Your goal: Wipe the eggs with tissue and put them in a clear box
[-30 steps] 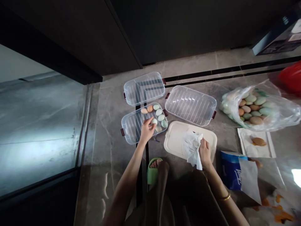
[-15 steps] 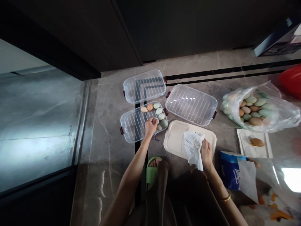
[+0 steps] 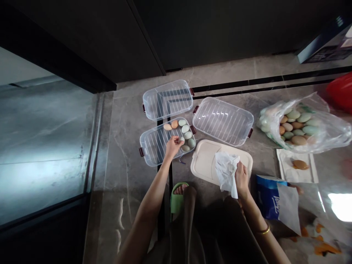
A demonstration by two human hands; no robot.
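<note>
My left hand (image 3: 172, 147) pinches a pale egg (image 3: 182, 140) low inside a clear ribbed plastic box (image 3: 150, 146) with dark red clips. Several green-blue eggs (image 3: 185, 128) line the right end of that box, and two brown eggs (image 3: 174, 124) sit along its far side. In my right hand (image 3: 242, 178) is a crumpled white tissue (image 3: 226, 168), closed in the fingers. The tissue hangs over a cream lid (image 3: 202, 161) on the floor.
Two more clear boxes, one farther back (image 3: 167, 101) and one to the right (image 3: 222, 119), lie on the tiles. At the right are a plastic bag (image 3: 330, 134) of eggs, a single brown egg (image 3: 300, 165) on a white pad, and a blue tissue pack (image 3: 268, 200).
My left hand has shifted slightly left and the egg in its fingertips shows more. The right hand with the tissue stays nearly in place. The whole view has moved slightly.
</note>
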